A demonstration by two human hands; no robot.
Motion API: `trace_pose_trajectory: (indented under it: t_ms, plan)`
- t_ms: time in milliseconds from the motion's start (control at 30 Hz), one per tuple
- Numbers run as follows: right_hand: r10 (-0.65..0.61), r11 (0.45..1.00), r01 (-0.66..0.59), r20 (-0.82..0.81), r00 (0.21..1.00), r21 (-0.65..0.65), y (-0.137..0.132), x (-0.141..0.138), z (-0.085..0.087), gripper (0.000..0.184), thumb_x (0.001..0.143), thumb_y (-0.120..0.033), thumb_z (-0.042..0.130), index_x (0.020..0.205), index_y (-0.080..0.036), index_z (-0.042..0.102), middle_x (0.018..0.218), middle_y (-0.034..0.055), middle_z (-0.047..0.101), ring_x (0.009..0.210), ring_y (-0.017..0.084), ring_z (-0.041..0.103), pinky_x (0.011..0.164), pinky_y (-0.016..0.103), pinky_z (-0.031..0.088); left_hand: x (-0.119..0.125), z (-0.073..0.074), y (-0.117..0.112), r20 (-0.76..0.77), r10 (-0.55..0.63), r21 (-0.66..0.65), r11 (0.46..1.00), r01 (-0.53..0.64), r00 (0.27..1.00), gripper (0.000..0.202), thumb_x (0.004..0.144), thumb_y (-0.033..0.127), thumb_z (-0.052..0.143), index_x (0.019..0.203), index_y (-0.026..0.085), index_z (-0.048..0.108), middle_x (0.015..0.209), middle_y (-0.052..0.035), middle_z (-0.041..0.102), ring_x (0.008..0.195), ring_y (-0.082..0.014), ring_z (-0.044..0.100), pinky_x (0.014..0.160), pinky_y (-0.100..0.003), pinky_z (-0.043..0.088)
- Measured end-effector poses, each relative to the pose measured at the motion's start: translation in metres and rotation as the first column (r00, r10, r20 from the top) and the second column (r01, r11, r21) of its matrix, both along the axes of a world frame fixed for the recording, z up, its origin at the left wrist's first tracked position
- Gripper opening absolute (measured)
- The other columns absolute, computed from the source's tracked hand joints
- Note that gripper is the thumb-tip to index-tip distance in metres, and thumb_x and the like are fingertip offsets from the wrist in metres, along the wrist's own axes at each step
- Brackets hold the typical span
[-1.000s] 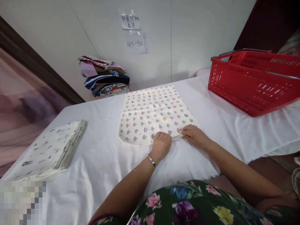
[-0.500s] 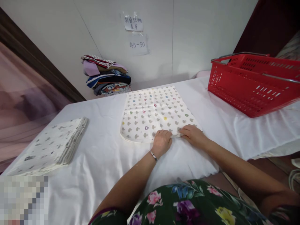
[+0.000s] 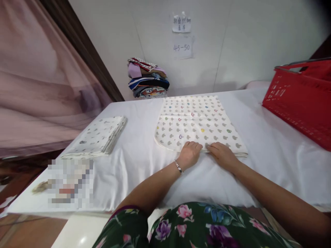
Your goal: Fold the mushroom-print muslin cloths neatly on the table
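A cream cloth printed with small grey and coloured mushrooms (image 3: 196, 122) lies flat in the middle of the white-covered table (image 3: 271, 155). My left hand (image 3: 190, 154) rests on its near edge with the fingers curled down on the fabric. My right hand (image 3: 222, 155) lies right beside it on the same edge, fingers also bent and pressing the hem. The two hands almost touch at the middle of the near edge.
A stack of folded white printed cloths (image 3: 99, 136) sits at the left. A pile of colourful folded clothes (image 3: 147, 78) stands against the back wall under two paper notes (image 3: 181, 24). A red plastic basket (image 3: 302, 100) is at the right. A pink curtain (image 3: 38, 75) hangs on the left.
My view has swung to the left, so the basket now sits at the right border. My hands stay on the cloth's near edge and have come slightly closer together.
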State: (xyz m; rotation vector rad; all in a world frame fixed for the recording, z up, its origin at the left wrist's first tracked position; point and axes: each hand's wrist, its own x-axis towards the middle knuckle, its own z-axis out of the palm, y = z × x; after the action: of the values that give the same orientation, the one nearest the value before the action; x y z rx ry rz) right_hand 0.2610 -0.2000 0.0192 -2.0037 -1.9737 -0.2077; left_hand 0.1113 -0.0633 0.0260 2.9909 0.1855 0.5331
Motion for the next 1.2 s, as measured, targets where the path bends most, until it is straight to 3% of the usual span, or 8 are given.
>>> trace_pose_trajectory:
  t_ms: [100, 233, 333, 433, 667, 867, 1033, 1200]
  plan:
    - [0.002, 0.999, -0.001, -0.022, 1.0, 0.032, -0.002, 0.003, -0.004, 0.024, 0.09, -0.02, 0.04, 0.099, -0.019, 0.062, 0.091, 0.0089, 0.061, 0.084, 0.022, 0.053, 0.072, 0.033, 0.042, -0.022, 0.005, 0.025, -0.018, 0.011, 0.011, 1.0, -0.011, 1.0, 0.021, 0.08, 0.009, 0.048, 0.097, 0.018, 0.055, 0.093, -0.0048, 0.062, 0.092, -0.0195, 0.054, 0.08, -0.034, 0.04]
    - [-0.006, 0.998, 0.011, -0.089, 0.996, 0.055, -0.002, 0.004, -0.006, 0.024, 0.09, -0.023, 0.04, 0.1, -0.022, 0.062, 0.095, 0.0082, 0.062, 0.087, 0.022, 0.055, 0.072, 0.034, 0.044, -0.057, 0.009, 0.06, -0.016, 0.018, -0.042, 0.999, -0.019, 1.0, 0.015, 0.085, 0.022, 0.051, 0.097, 0.019, 0.058, 0.098, -0.0054, 0.063, 0.096, -0.0191, 0.054, 0.083, -0.034, 0.04]
    - [-0.012, 0.999, 0.017, -0.108, 0.994, 0.052, -0.001, 0.004, -0.006, 0.024, 0.09, -0.025, 0.041, 0.099, -0.023, 0.062, 0.095, 0.0075, 0.062, 0.087, 0.022, 0.056, 0.072, 0.034, 0.045, -0.075, 0.005, 0.073, 0.006, 0.048, -0.074, 0.996, -0.047, 0.999, 0.018, 0.088, 0.026, 0.046, 0.1, 0.021, 0.059, 0.099, -0.0051, 0.064, 0.096, -0.0187, 0.055, 0.083, -0.035, 0.04]
    - [-0.014, 0.999, 0.019, -0.11, 0.994, 0.049, -0.002, 0.005, -0.007, 0.024, 0.09, -0.025, 0.04, 0.099, -0.022, 0.062, 0.096, 0.0076, 0.062, 0.088, 0.022, 0.055, 0.073, 0.035, 0.045, -0.078, 0.001, 0.075, 0.04, 0.09, -0.052, 0.995, -0.088, 0.995, 0.02, 0.09, 0.024, 0.043, 0.099, 0.02, 0.06, 0.095, -0.0046, 0.065, 0.093, -0.0183, 0.057, 0.082, -0.035, 0.041]
    - [-0.038, 0.998, 0.045, -0.158, 0.987, 0.039, -0.003, 0.003, -0.003, 0.024, 0.09, -0.025, 0.04, 0.103, -0.022, 0.06, 0.097, 0.0072, 0.062, 0.091, 0.021, 0.055, 0.076, 0.034, 0.046, -0.059, 0.005, 0.072, 0.123, 0.191, 0.022, 0.981, -0.195, 0.974, 0.017, 0.087, 0.015, 0.04, 0.089, 0.017, 0.057, 0.081, -0.0051, 0.064, 0.081, -0.0178, 0.059, 0.075, -0.033, 0.044]
    - [-0.036, 0.998, 0.045, -0.178, 0.983, 0.048, -0.002, 0.007, -0.008, 0.024, 0.089, -0.025, 0.041, 0.104, -0.023, 0.06, 0.099, 0.0068, 0.062, 0.092, 0.022, 0.055, 0.076, 0.036, 0.047, -0.063, 0.003, 0.06, 0.087, 0.013, 0.026, 1.0, -0.015, 0.996, 0.021, 0.083, 0.009, 0.042, 0.089, 0.019, 0.059, 0.122, -0.0067, 0.055, 0.11, -0.0193, 0.05, 0.093, -0.038, 0.04]
    - [-0.037, 0.998, 0.048, -0.202, 0.979, 0.05, -0.002, 0.008, -0.009, 0.024, 0.088, -0.023, 0.043, 0.104, -0.023, 0.06, 0.099, 0.0067, 0.062, 0.092, 0.021, 0.056, 0.076, 0.036, 0.047, -0.064, 0.004, 0.056, -0.028, 0.013, 0.079, 0.997, -0.01, 1.0, 0.016, 0.083, 0.023, 0.051, 0.095, 0.02, 0.061, 0.124, -0.0074, 0.053, 0.115, -0.0223, 0.047, 0.1, -0.046, 0.033]
    - [-0.05, 0.998, 0.059, -0.202, 0.978, 0.037, -0.002, 0.006, -0.007, 0.023, 0.088, -0.024, 0.043, 0.105, -0.023, 0.06, 0.099, 0.0062, 0.062, 0.091, 0.021, 0.055, 0.075, 0.034, 0.047, -0.055, 0.009, 0.056, -0.034, -0.012, 0.246, 0.969, 0.02, 0.999, 0.025, 0.086, 0.009, 0.038, 0.08, 0.015, 0.061, 0.119, -0.0083, 0.057, 0.117, -0.0213, 0.046, 0.102, -0.044, 0.032]
